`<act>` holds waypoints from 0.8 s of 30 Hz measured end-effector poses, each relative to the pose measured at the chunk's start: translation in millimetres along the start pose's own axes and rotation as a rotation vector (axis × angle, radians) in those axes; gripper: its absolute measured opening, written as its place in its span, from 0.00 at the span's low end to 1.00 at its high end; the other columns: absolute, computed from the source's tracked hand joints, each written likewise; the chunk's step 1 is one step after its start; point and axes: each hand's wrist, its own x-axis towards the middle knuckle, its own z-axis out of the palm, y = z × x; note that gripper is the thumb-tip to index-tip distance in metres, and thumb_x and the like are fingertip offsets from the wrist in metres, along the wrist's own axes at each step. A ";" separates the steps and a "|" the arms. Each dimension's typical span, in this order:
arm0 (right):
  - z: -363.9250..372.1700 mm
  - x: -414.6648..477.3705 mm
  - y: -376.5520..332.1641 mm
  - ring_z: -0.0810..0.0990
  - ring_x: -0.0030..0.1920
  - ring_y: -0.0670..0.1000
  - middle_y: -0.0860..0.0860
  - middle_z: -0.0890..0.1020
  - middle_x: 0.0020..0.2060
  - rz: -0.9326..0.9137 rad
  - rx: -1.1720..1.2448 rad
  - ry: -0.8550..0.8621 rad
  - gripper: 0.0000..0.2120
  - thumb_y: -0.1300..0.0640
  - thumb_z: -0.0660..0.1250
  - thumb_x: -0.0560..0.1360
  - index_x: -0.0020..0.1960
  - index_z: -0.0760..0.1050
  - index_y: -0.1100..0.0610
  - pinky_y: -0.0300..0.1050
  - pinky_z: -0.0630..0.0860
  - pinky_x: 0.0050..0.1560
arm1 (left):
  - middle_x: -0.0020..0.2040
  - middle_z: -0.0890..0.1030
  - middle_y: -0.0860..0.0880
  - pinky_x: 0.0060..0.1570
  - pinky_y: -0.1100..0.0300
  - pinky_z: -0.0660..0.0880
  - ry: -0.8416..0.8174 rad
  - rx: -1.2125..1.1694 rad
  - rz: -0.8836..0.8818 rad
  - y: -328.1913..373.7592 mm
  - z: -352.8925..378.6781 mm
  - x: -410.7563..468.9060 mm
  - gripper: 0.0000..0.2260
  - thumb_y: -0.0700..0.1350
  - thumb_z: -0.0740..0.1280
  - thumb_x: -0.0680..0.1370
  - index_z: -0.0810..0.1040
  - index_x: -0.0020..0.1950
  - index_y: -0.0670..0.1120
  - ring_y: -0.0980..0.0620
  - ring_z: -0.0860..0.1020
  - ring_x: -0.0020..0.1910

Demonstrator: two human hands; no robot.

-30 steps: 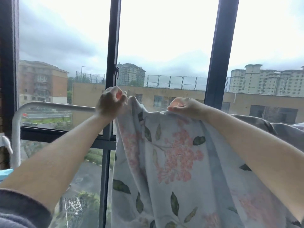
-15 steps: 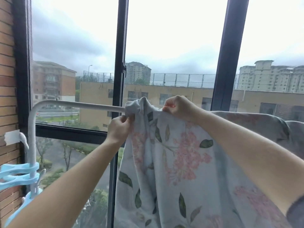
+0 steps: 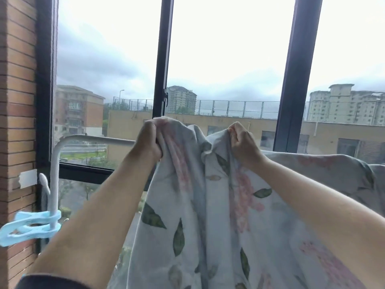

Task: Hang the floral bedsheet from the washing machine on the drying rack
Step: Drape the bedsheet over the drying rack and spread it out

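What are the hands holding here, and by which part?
The left hand and right hand each grip the pale floral bedsheet by its bunched top edge, near the white metal rack bar.

**Drying rack** [image 3: 93, 139]: a white tubular frame. Its top rail runs level, then bends down at a rounded left corner into an upright post [image 3: 54, 184]. A pale blue plastic clip [image 3: 31, 225] is clamped round the lower post, its handles reaching left across the brick wall [image 3: 18, 101]. The floral bedsheet [image 3: 208, 215] (pink blossoms and green leaves on a pale ground) is draped over the rail's right stretch and hides it there. The near fall hangs toward the viewer. The sheet's left edge is bunched and raised above rail height.
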 end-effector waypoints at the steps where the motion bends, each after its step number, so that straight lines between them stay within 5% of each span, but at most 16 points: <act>1: -1.9 0.6 1.2 0.69 0.32 0.45 0.47 0.72 0.31 0.012 0.012 0.013 0.09 0.59 0.54 0.82 0.44 0.69 0.58 0.47 0.62 0.31 | 0.27 0.79 0.47 0.34 0.63 0.76 0.016 -0.001 0.063 11.4 -3.0 2.7 0.17 0.35 0.56 0.76 0.78 0.31 0.41 0.52 0.79 0.31; 5: -7.8 6.0 3.7 0.69 0.35 0.49 0.49 0.72 0.32 0.080 0.068 0.071 0.10 0.57 0.54 0.82 0.45 0.69 0.59 0.46 0.64 0.34 | 0.32 0.79 0.45 0.40 0.58 0.78 0.233 -0.117 0.152 45.9 -41.1 27.1 0.10 0.38 0.58 0.75 0.74 0.36 0.42 0.47 0.80 0.40; 8: -0.5 13.4 0.2 0.74 0.40 0.56 0.56 0.77 0.37 0.052 0.016 -0.066 0.10 0.57 0.54 0.81 0.45 0.70 0.59 0.49 0.69 0.40 | 0.27 0.74 0.49 0.34 0.64 0.75 0.337 -0.148 0.149 59.4 -74.8 27.9 0.10 0.41 0.59 0.76 0.69 0.34 0.46 0.50 0.77 0.30; 14: 52.8 12.6 -53.5 0.78 0.47 0.51 0.49 0.79 0.47 -0.051 -0.158 -0.447 0.19 0.38 0.54 0.79 0.57 0.73 0.51 0.47 0.75 0.46 | 0.30 0.75 0.50 0.40 0.59 0.73 0.336 0.046 0.010 58.6 -122.1 19.0 0.10 0.45 0.62 0.74 0.72 0.32 0.48 0.51 0.76 0.34; 19: 103.1 21.1 -101.3 0.79 0.47 0.51 0.49 0.82 0.49 -0.047 -0.270 -0.499 0.19 0.34 0.54 0.75 0.56 0.74 0.43 0.49 0.79 0.49 | 0.22 0.72 0.52 0.29 0.66 0.68 0.325 0.135 -0.013 78.1 -166.4 23.6 0.17 0.40 0.59 0.74 0.71 0.24 0.49 0.53 0.72 0.25; 24: 139.6 27.2 -133.5 0.78 0.49 0.51 0.49 0.80 0.50 -0.042 -0.275 -0.543 0.22 0.35 0.53 0.78 0.58 0.76 0.47 0.51 0.77 0.53 | 0.27 0.75 0.50 0.34 0.61 0.73 0.399 0.175 -0.125 101.2 -226.2 30.9 0.05 0.39 0.64 0.70 0.73 0.34 0.46 0.50 0.75 0.28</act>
